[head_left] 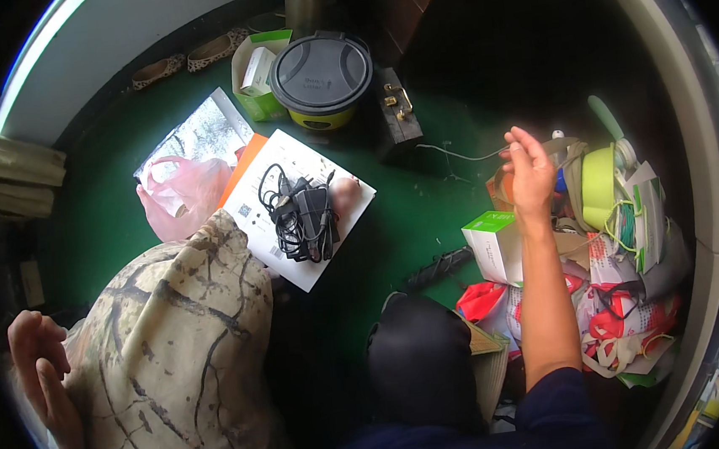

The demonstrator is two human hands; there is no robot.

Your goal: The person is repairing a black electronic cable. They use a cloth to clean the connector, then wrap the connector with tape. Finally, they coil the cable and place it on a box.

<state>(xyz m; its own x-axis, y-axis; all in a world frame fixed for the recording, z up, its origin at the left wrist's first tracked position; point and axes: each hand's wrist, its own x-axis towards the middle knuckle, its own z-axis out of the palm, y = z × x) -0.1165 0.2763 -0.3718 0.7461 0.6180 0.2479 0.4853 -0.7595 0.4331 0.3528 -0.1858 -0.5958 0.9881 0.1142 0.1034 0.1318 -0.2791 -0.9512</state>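
As the right hand (532, 179) is pinching grey wire (481, 158) trailing leftward from that grip, light tension is probably avoiding kinks; the left hand (47, 386) is holding nothing.

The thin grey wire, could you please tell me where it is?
In the head view, the thin grey wire is above and right of centre, stretching from beside the dark latched box to the fingertips of the right hand.
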